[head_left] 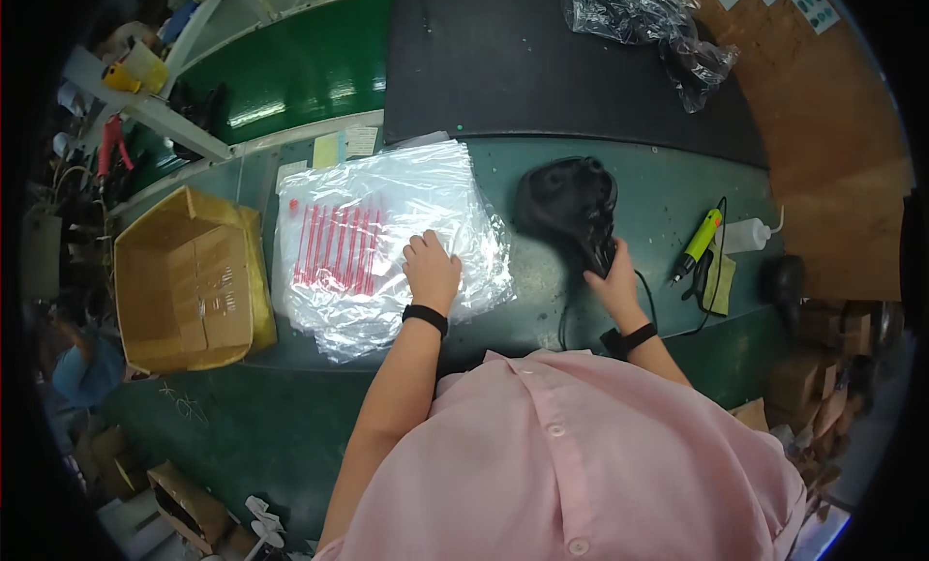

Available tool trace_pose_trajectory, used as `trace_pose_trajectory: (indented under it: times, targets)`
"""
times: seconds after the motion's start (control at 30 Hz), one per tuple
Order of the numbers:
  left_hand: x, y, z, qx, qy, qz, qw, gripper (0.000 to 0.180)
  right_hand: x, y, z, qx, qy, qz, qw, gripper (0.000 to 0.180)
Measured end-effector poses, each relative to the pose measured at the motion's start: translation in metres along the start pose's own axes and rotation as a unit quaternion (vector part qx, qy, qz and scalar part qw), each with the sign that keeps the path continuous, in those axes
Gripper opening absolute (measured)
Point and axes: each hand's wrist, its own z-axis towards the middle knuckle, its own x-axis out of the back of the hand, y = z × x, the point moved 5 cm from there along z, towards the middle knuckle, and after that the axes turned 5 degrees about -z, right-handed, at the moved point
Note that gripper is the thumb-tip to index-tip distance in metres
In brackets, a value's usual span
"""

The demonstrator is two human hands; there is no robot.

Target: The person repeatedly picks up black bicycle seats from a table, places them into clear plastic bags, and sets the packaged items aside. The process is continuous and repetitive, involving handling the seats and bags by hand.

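A stack of clear plastic bags (387,212) with red printing lies on the green worktable. On its right part rests my left hand (433,269), fingers laid over the top bag and holding nothing that I can see. Farther right, my right hand (616,288) grips the narrow end of a black saddle-shaped thing (566,198). Its broad rounded end points away from me, and its exact kind I cannot make out. A dark cord hangs by the right wrist.
Left of the bags stands an open yellow-edged cardboard box (189,280). To the right lie a yellow-green power screwdriver (699,243), a white squeeze bottle (745,235) and a yellow cloth (719,282). Crumpled clear plastic (634,14) sits on the black mat (503,67) at the back.
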Motion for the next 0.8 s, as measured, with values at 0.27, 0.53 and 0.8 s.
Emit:
trace_pose_trajectory:
  times: [0.27, 0.53, 0.8]
  targets:
    - [0.009, -0.022, -0.019, 0.004, 0.051, -0.088, 0.995, 0.021, -0.04, 0.043, -0.01, -0.084, -0.149, 0.176, 0.969, 0.091]
    - [-0.002, -0.054, -0.006, 0.137, -0.018, -0.478, 0.867, 0.014, -0.053, 0.007, 0.005, -0.18, -0.289, 0.533, 0.775, 0.055]
    - [0.018, -0.047, 0.001, 0.14, -0.115, -0.585, 0.791, 0.009, -0.039, -0.129, 0.001, -0.082, -0.395, 0.613, 0.679, 0.07]
